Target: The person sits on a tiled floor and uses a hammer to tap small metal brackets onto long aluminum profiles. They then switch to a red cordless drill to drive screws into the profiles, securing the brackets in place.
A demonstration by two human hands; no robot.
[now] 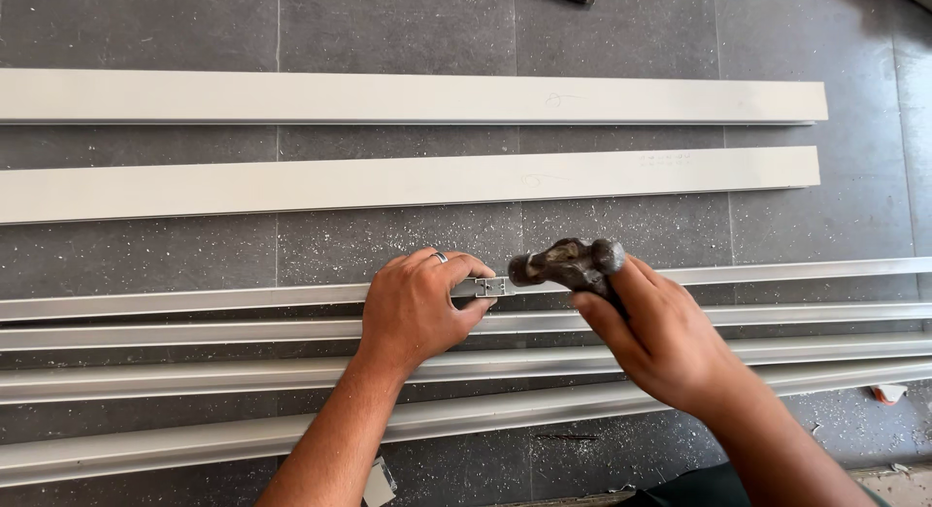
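Note:
My left hand (pixel 417 308) rests on a long grey aluminium rail (pixel 194 300) and pinches a small metal connector piece (pixel 483 287) at a joint in the rail. A ring shows on one finger. My right hand (pixel 660 337) grips a dark, worn hammer (pixel 568 262); its head is right next to the connector, just to its right. The handle is hidden in my palm.
Three more grey rails (pixel 194 376) lie parallel nearer to me on the dark tiled floor (pixel 388 27). Two wide white profiles (pixel 388 98) (pixel 388 182) lie beyond. Metal shavings speckle the tiles. A small metal bracket (pixel 381 483) sits by my left forearm.

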